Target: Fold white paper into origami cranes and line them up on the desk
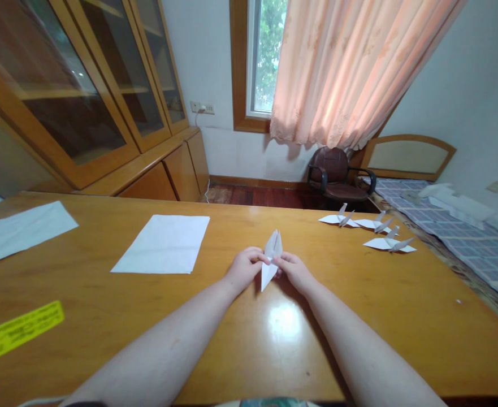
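A white sheet folded into a narrow, pointed diamond, a folded paper (269,273), is between my hands near the middle of the desk. Its lower end tapers to one tip, while the upper end shows a split down the middle. My left hand (247,265) pinches its left edge with thumb and fingers. On the opposite edge my right hand (294,270) grips it, the thumb lying on top near the centre. Some fingertips are hidden behind the paper. Three finished-looking paper cranes (388,244) stand at the right, beyond my right hand.
Left of my hands lies a stack of white paper (161,246). Another white sheet (24,229) and a yellow label (20,332) are at the far left of the wooden desk (232,362). Past the desk are a glass-door cabinet (132,152), a chair (336,172) and a bed (452,226).
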Available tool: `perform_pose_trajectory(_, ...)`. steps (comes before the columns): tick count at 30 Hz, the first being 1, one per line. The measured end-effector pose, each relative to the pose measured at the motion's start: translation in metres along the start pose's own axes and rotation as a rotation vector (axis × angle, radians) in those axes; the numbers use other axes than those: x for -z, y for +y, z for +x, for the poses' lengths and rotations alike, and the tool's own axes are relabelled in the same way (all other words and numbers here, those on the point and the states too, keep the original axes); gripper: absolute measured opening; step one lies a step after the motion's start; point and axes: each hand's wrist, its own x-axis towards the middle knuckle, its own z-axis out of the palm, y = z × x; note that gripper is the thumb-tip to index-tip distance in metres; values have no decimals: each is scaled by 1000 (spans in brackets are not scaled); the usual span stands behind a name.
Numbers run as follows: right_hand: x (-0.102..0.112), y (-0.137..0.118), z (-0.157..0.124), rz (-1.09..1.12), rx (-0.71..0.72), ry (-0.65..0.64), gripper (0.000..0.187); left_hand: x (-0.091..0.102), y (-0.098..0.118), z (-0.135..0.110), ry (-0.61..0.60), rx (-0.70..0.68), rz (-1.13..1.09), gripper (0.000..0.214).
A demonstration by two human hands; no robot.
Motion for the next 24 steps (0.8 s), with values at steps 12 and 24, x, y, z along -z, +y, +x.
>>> perform_pose_trajectory(12,3,5,3,-23,-22,0,44,2,6,-1,-63,30,-141,16)
perform_pose_trajectory(24,2,9,7,-93,-6,11,45,-6,-1,5,-50,253,-217,31)
